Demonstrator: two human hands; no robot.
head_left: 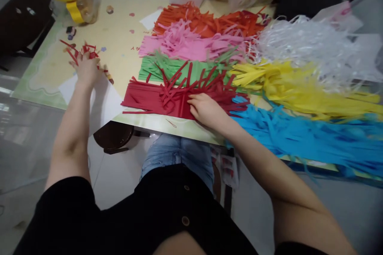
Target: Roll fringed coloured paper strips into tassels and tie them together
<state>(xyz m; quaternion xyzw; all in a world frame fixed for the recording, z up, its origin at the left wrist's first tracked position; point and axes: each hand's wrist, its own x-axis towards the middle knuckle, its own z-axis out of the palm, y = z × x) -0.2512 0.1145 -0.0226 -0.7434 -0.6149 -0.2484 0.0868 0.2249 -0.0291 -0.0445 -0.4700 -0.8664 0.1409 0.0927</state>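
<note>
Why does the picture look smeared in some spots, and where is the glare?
Head view: the left hand with its red strips is motion-blurred, and the white strips at far right are washed out by bright light; the right hand on the dark red pile is sharper. Table edges bend from lens distortion.
</note>
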